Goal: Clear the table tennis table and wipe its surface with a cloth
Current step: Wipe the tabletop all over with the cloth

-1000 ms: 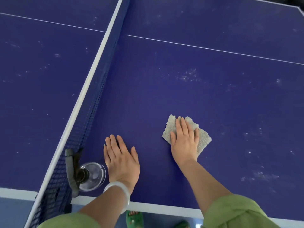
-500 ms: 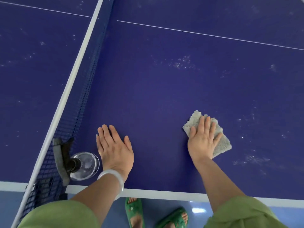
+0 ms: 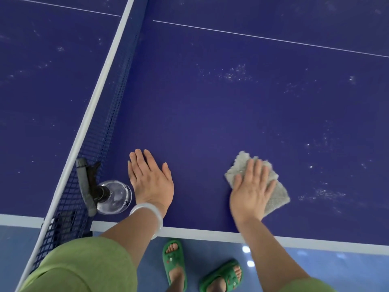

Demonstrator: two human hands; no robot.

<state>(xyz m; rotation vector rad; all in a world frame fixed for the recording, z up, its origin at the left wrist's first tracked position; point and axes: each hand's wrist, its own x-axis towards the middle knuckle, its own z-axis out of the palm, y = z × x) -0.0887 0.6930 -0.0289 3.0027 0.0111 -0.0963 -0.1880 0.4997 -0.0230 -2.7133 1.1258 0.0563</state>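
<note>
Wiping step judged in hand; no loose items are seen on the table tennis table (image 3: 210,123) apart from the bottle. The grey cloth (image 3: 277,197) is lying flat on the near right half, close to the white edge line, and is pressed down by the right hand (image 3: 251,190), fingers straight and spread, nothing gripped. White specks (image 3: 235,73) are left further out and to the right, so the next move is judged to call for longer strokes away from the edge. The left hand (image 3: 150,180) is laid flat on the bare surface, holding nothing. One container is noted: a clear spray bottle (image 3: 114,197) standing beside the net (image 3: 105,123); its fill level cannot be told.
</note>
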